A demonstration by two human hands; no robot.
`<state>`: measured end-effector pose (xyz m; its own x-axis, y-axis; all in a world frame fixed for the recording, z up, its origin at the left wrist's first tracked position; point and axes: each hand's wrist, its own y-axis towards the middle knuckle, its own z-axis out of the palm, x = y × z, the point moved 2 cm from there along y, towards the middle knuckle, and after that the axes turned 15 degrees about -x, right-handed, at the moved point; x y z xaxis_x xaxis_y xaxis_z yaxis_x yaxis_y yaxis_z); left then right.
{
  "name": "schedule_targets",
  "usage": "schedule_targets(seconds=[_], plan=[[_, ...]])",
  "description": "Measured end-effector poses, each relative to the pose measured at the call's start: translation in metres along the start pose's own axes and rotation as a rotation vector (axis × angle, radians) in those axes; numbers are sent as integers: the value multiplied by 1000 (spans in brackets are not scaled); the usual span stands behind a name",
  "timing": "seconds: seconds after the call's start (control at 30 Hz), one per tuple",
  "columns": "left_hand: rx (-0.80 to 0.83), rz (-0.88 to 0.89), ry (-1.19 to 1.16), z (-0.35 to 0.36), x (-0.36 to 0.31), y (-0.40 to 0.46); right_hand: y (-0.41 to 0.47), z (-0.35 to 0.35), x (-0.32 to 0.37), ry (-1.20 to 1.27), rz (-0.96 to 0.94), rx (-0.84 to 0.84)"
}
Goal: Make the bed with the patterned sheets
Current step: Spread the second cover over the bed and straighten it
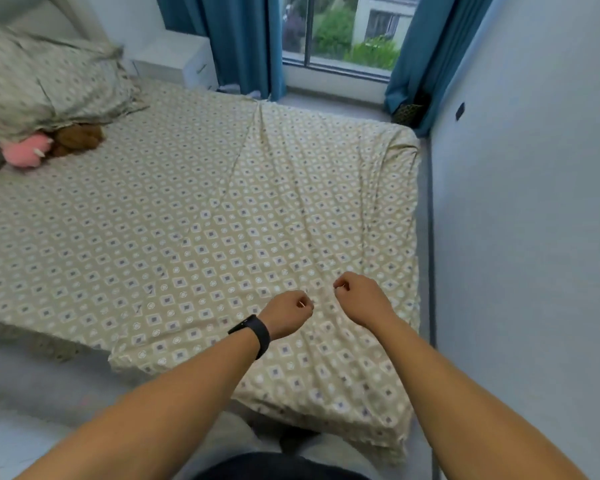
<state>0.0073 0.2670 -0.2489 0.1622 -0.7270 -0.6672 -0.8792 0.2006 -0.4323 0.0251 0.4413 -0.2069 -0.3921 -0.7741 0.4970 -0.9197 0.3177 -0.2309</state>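
Observation:
A beige sheet with a blue-and-white diamond pattern (194, 209) lies spread over the bed. Long creases run across its right half from the far edge toward me, and its near corner hangs over the foot of the mattress. My left hand (286, 315), with a black band on its wrist, pinches a fold of the sheet near the foot of the bed. My right hand (359, 299) pinches the same bunched fold a little to the right. Pillows in the same patterned fabric (45, 77) are piled at the head of the bed, far left.
A pink soft toy (26, 150) and a brown one (78, 138) lie under the pillows. A white nightstand (181, 60) stands beyond the bed. Blue curtains (236, 39) frame a window. A pale wall (527, 220) runs close along the bed's right side.

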Motion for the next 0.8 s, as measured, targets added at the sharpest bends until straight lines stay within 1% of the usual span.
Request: schedule_targets(seconds=[0.13, 0.23, 0.3, 0.37, 0.43, 0.57, 0.63, 0.73, 0.8], plan=[[0, 142, 11, -2, -70, -20, -26, -63, -31, 130, 47, -131], [-4, 207, -37, 0, -102, -31, -48, -86, -46, 209, 71, -214], [22, 217, -58, 7, -118, -41, -65, -98, -59, 221, 94, -237], [57, 231, -74, 19, -130, -51, -80, -110, -72, 221, 105, -213], [42, 243, -118, 34, -144, -65, -86, -131, -87, 168, 69, -210], [24, 238, -159, 67, -173, -89, -83, -156, -117, 142, 32, -281], [-8, 259, -140, 76, -191, -89, -78, -162, -128, 118, -3, -285], [-131, 271, -142, 90, -224, -90, -70, -184, -152, 74, -99, -236], [-212, 236, -193, 102, -244, -97, -65, -201, -171, 48, -155, -203]])
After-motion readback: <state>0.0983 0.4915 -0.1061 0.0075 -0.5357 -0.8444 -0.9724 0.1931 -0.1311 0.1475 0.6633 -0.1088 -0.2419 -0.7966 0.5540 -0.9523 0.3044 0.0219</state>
